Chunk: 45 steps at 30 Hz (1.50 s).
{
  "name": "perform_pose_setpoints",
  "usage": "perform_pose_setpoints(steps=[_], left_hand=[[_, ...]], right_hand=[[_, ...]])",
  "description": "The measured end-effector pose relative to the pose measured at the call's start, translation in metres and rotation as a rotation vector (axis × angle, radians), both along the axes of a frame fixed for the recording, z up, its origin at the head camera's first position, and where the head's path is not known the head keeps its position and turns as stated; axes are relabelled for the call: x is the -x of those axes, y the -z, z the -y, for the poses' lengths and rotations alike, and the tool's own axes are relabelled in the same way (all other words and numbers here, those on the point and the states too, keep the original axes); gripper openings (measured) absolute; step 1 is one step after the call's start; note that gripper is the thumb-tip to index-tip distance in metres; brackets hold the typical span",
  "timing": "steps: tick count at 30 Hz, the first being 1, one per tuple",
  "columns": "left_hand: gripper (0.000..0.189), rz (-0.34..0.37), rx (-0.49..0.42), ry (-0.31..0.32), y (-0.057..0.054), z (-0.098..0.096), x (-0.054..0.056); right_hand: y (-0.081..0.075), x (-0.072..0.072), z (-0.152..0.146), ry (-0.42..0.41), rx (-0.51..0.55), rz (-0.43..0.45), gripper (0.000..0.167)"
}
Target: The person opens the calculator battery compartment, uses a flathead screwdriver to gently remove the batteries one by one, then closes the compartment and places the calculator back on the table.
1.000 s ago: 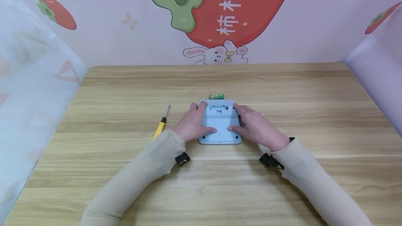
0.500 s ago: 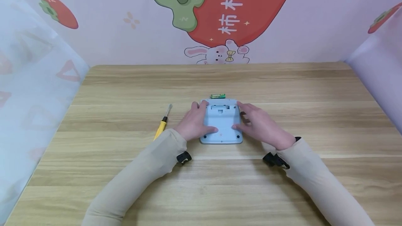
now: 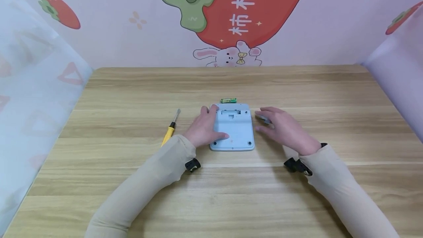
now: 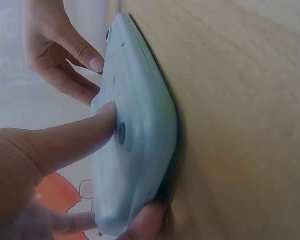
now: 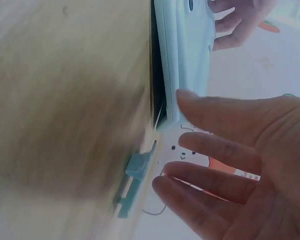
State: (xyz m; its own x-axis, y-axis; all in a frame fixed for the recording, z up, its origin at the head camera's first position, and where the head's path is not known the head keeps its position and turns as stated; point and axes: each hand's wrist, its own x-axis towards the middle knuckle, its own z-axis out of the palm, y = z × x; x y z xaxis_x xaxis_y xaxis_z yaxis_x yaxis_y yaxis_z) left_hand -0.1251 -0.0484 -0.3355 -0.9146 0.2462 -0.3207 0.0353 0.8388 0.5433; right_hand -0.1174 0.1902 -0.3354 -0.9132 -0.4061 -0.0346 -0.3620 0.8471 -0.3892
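A light blue calculator [image 3: 236, 131] lies back side up on the table, its battery slot [image 3: 231, 112] uncovered near the far edge. My left hand [image 3: 203, 127] grips its left side; the thumb [image 4: 85, 137] presses on the back while other fingers reach round the edge. My right hand [image 3: 285, 129] hovers just right of the calculator, fingers spread and holding nothing. Beneath those fingers lies a small light blue battery cover [image 5: 132, 182] with tabs, partly hidden by the hand in the head view.
Green battery cells [image 3: 228, 100] lie just beyond the calculator's far edge. A screwdriver [image 3: 169, 132] with a yellow handle rests to the left, its handle end covered by the left sleeve. Printed cloth walls [image 3: 105, 28] border the wooden table [image 3: 211, 201] at the back and sides.
My right hand has let go of the calculator's right side and moved right, over the battery cover. The left hand stays on the calculator.
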Motion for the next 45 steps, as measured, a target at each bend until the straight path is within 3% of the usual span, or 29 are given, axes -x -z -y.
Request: perform_pose_setpoints(steps=[11,33,45], left_hand=[[0.09,0.009,0.017,0.008,-0.0006,0.0002,0.0009],[0.09,0.012,0.032,0.029,-0.0018,0.0002,0.0014],[0.091,0.021,0.035,0.029,-0.0025,-0.0006,0.0012]], right_hand=[[-0.0009,0.0022,-0.0029,0.023,-0.049,-0.047,0.031],[-0.0005,0.0061,-0.0071,0.098,-0.035,0.001,0.026],[-0.0001,0.0071,-0.0064,0.092,-0.008,-0.032,0.022]])
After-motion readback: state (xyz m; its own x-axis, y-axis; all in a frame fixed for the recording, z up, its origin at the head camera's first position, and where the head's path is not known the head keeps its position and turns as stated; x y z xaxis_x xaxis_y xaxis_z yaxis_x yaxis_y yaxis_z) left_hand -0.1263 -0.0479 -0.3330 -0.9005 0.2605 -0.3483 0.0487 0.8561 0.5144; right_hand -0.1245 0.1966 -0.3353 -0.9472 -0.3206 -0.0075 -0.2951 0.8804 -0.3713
